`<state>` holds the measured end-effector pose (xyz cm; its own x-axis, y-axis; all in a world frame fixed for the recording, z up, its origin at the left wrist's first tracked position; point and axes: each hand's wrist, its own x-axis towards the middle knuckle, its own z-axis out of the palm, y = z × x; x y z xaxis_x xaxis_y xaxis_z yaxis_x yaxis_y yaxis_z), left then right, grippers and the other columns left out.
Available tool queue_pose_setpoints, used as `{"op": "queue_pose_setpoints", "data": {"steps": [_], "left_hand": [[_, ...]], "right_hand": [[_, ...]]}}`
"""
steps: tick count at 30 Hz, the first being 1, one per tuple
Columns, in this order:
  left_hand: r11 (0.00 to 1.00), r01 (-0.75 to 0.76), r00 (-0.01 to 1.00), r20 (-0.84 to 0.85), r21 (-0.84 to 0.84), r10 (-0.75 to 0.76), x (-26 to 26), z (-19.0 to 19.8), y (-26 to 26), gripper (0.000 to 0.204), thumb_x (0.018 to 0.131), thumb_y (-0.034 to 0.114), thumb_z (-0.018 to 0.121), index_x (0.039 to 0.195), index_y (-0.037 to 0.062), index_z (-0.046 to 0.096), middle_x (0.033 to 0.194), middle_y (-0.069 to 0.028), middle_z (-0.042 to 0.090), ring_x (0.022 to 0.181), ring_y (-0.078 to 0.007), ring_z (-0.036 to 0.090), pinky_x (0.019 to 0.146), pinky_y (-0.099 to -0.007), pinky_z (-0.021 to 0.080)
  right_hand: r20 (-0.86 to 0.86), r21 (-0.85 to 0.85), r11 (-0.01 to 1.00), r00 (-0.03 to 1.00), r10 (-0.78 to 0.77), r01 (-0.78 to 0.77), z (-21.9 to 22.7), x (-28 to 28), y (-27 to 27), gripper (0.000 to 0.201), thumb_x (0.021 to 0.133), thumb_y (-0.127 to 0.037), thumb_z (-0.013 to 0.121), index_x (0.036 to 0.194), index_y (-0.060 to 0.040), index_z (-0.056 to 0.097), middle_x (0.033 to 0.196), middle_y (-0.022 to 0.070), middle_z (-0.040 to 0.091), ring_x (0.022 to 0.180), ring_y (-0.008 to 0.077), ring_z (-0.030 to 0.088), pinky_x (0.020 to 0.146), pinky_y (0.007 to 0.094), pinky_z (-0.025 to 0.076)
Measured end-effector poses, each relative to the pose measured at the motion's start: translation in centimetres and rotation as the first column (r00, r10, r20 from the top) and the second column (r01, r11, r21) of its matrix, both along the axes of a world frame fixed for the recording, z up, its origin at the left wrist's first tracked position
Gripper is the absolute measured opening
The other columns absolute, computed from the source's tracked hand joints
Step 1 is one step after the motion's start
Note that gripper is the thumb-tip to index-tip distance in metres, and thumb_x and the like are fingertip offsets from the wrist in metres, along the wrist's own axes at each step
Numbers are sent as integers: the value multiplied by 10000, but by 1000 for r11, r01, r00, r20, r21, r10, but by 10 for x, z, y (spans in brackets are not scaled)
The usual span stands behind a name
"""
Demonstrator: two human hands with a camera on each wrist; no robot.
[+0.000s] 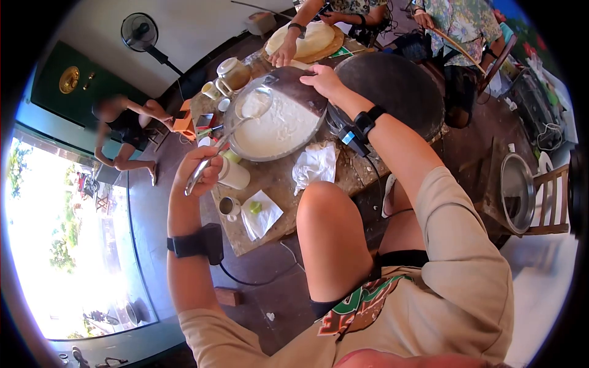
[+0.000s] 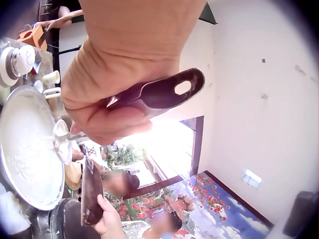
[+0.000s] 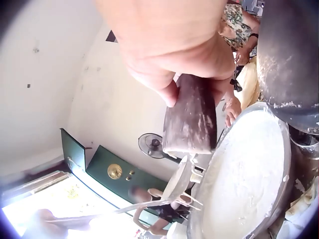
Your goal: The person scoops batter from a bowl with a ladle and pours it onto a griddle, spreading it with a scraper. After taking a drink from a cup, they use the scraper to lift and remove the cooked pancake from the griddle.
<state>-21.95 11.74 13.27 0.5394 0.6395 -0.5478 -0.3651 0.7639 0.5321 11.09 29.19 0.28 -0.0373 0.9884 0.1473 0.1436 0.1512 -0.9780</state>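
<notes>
My left hand (image 1: 199,168) grips the metal handle of a ladle (image 1: 252,104), whose bowl hangs over the wide metal basin (image 1: 316,132) of white batter (image 1: 276,126). In the left wrist view, the ladle's handle end (image 2: 192,87) has an oval hole. With thumb and fingers, my right hand (image 1: 324,83) pinches a dark brown curved piece (image 3: 190,117), its lower edge streaked with batter. This piece overlaps the basin's far right part in the head view. Right of the basin lies a round black griddle (image 1: 389,89).
A lidded jar (image 1: 233,73), cups (image 1: 210,90), a white container (image 1: 234,175) and a mug (image 1: 229,207) stand around the basin. A crumpled white cloth (image 1: 316,165) lies in front. Another person's hand (image 1: 283,54) is beside a stack of round pale sheets (image 1: 307,40).
</notes>
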Motion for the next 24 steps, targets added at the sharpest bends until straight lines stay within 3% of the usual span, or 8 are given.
{"op": "queue_pose_setpoints", "data": {"steps": [2,4,6,7,11,16,19,24], "left_hand": [[1000,-10,999,-39,-10,10,-9,-11,5,221,927,186,424,885,-15,506,633,-91,566,418,-154,554,339,-233,465],[996,-90,995,-36,-12,90,18,6,-9,295,931,188,411,737,-20,492,570,-100,564,397,-164,567,354,-251,495],[998,-68,997,-45,12,69,19,7,-10,298,934,193,406,739,-16,490,557,-94,554,397,-159,563,356,-245,490],[998,-58,997,-49,22,59,18,7,-11,299,935,196,404,740,-15,489,550,-91,549,397,-157,561,357,-243,488],[994,-107,993,-54,-22,106,21,8,-11,310,938,216,398,736,-2,487,514,-83,528,387,-148,541,345,-234,467],[999,50,998,31,-6,-49,1,-10,2,327,940,245,394,724,14,477,516,-92,534,367,-149,511,319,-238,428],[995,-32,999,35,-90,35,17,5,-7,322,943,249,387,737,17,475,515,-92,530,362,-150,501,319,-237,419],[996,-65,998,16,-54,65,11,-1,-4,294,940,234,395,754,22,478,511,-89,522,376,-139,501,339,-227,433]], "right_hand": [[78,70,997,996,-46,40,1,-7,-8,389,721,-252,718,1001,10,648,874,149,670,812,225,646,739,321,478],[271,184,980,954,-126,77,-1,-10,-11,414,731,-272,706,1048,-19,624,926,162,665,889,284,639,771,357,479],[404,249,965,896,-182,84,3,-10,-20,427,738,-283,698,1077,-39,609,958,164,660,926,312,627,789,374,478],[422,229,972,893,-155,60,6,-10,-24,400,765,-277,680,1105,-84,594,985,151,656,930,326,620,792,394,482],[532,343,939,819,-214,23,25,-10,-50,345,784,-246,663,1096,-114,601,959,158,658,899,337,625,773,423,486],[616,423,905,744,-257,-38,37,-8,-66,314,788,-226,652,1078,-120,598,888,155,664,846,337,636,734,444,491],[670,428,901,695,-261,-73,40,-7,-69,302,792,-224,648,1069,-120,588,867,153,661,832,335,638,722,445,493],[670,453,886,693,-266,-97,38,-2,-72,318,788,-225,652,1081,-130,574,873,147,662,826,341,632,712,449,490]]}}
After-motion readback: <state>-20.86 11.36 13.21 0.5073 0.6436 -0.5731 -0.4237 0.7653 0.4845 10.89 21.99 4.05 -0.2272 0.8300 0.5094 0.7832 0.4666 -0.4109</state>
